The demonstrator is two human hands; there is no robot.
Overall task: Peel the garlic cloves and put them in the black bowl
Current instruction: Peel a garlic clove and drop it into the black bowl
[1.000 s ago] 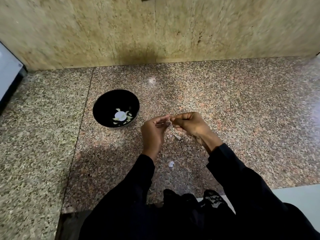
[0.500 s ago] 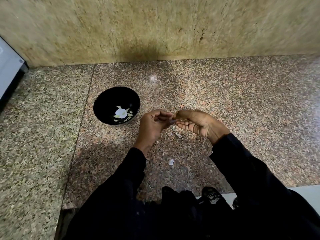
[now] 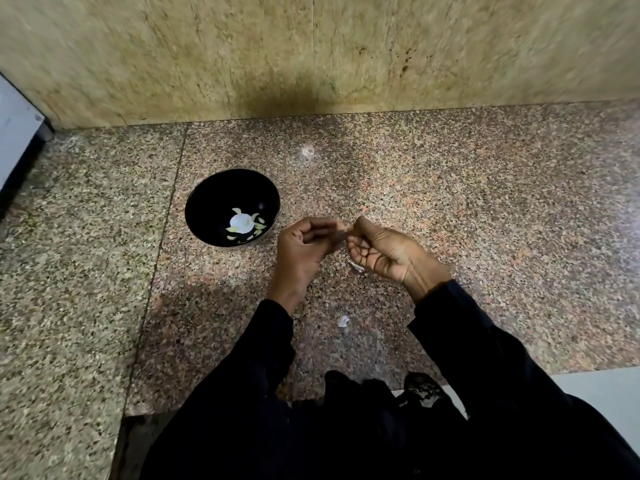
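Nearest the body, dark sleeves (image 3: 467,348) reach forward over the speckled granite counter (image 3: 485,202); a small white scrap of skin (image 3: 343,321) lies on the stone between the forearms, and another pale scrap (image 3: 355,265) lies just under the right palm; above these the left hand (image 3: 304,247) and right hand (image 3: 384,252) meet fingertip to fingertip, both curled and pinching one small garlic clove (image 3: 343,233) held over the counter, though it is too small and blurred to tell how much skin remains; the likely trouble, as I judge it, is that so small a clove slips from the pinch as the skin tears and drops to the counter, or that loose skin goes into the bowl with it; farther off, to the left and near the left hand but apart from it, stands the black bowl (image 3: 207,199), holding several pale peeled cloves (image 3: 242,223) gathered at its bottom around a bright white glare; beyond rises the mottled stone wall (image 3: 311,53).
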